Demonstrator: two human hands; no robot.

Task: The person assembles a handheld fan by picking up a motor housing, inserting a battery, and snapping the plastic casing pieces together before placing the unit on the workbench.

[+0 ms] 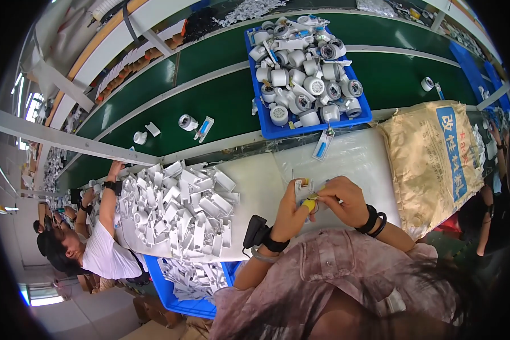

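Observation:
My left hand (289, 213) grips a small white plastic part (305, 185) near the front of the worktable. Something yellow (309, 204) shows by the left thumb; whether it is a thumb cover or a separate piece I cannot tell. Close beside it on the right, my right hand (345, 199) has thumb and fingers pinched together at the part. What sits between those fingertips is too small to make out. Beyond both hands, a white piece with a blue strip (322, 146) lies by the blue tray.
A heap of white plastic housings (195, 207) covers the table's left side, above a blue bin (190, 307) of similar pieces. The blue tray (286, 132) holds round white units. A brown sack (419, 170) lies at right. Green conveyors (224, 127) run behind; a co-worker (105, 249) works at left.

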